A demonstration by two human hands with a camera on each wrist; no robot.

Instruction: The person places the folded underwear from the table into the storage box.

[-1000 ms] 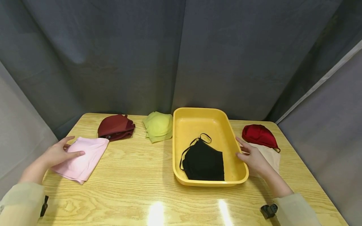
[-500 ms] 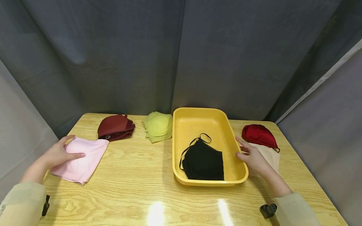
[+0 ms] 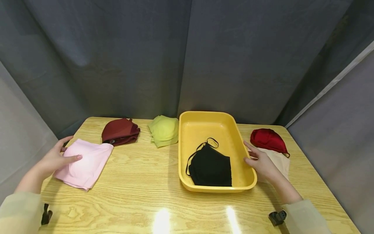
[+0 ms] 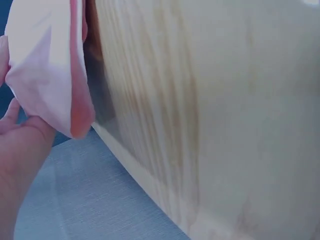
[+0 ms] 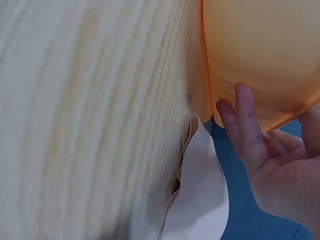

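My left hand lies at the left edge of a folded pink padded bra, fingers spread, thumb across its top. In the left wrist view the pink cloth bulges beside the hand. A yellow plastic tray stands right of centre, with a folded black bra and its thin straps inside. My right hand touches the tray's right side. Loosely extended fingers rest against the outer wall in the right wrist view.
Along the table's back edge lie a maroon folded bra and a yellow-green one. A red bra and a beige folded garment lie right of the tray. Grey curtains enclose the table.
My left hand has shifted slightly left, its thumb drawing back over the pink bra. The pink bra's upper left edge has moved slightly up and left. Right hand and tray stay put.
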